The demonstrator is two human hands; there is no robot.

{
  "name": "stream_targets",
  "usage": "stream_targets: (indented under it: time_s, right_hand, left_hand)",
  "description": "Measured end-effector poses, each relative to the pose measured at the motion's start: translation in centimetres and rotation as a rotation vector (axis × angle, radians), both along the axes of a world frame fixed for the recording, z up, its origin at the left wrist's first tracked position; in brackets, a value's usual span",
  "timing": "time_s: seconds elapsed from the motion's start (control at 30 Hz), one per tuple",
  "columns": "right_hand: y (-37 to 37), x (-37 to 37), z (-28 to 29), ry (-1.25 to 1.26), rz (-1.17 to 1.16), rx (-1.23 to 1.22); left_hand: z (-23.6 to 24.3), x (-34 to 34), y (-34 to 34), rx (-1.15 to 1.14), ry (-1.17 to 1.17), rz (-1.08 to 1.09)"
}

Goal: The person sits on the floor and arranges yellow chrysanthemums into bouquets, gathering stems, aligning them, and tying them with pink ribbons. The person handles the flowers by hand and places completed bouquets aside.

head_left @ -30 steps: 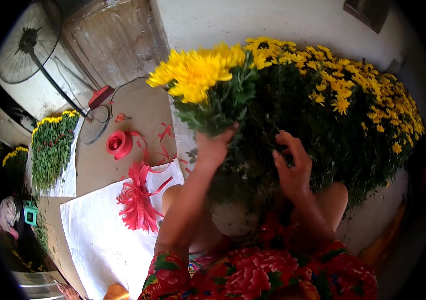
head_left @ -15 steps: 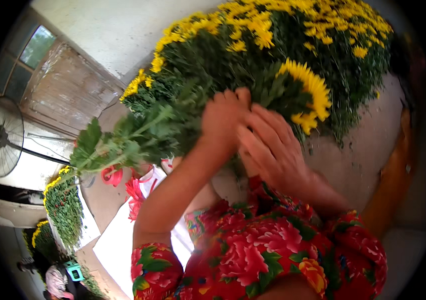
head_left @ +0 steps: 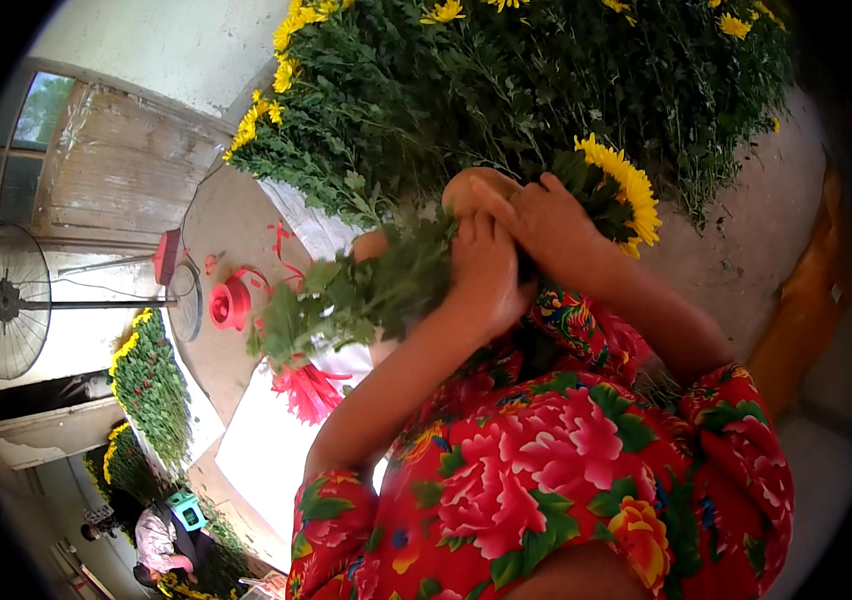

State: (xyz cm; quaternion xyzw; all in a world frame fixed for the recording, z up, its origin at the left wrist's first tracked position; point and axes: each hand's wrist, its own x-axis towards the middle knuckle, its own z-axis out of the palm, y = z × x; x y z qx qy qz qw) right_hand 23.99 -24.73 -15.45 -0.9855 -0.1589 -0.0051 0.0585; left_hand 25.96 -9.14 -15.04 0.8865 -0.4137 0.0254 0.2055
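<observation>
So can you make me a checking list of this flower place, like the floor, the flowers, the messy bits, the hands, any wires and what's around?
Surface: bare grey concrete floor, partly covered by a white sheet.
Job's things: bunch of green leafy stems with yellow daisy-like flowers, one bloom showing at the right end; a big heap of the same yellow flowers lies behind.
Clutter: red ribbon spool, loose pink-red ribbon tuft.
Grippers: left hand and right hand both closed around the bunch, touching each other.
Cables: thin dark cord on the floor, its ends unclear.
Surroundings: standing fan, wooden door, more flower bundles, another person crouching.
</observation>
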Motion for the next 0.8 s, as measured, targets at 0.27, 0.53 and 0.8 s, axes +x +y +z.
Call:
stream_targets:
  time_s: [0.27, 0.53, 0.8]
  right_hand:
    - [0.0, -1.2, -1.3, -0.301, -0.026, 0.287]
    - [0.6, -1.8, -2.0, -0.219, -0.016, 0.008]
    - [-12.8, -9.1, -2.1, -0.600, -0.737, 0.578]
  left_hand:
    - [11.0, 1.3, 5.8, 0.159, -0.090, 0.066]
    - [-2.6, 2.4, 6.8, 0.502, 0.036, 0.235]
    - [-2.1, 2.4, 6.9, 0.586, 0.045, 0.294]
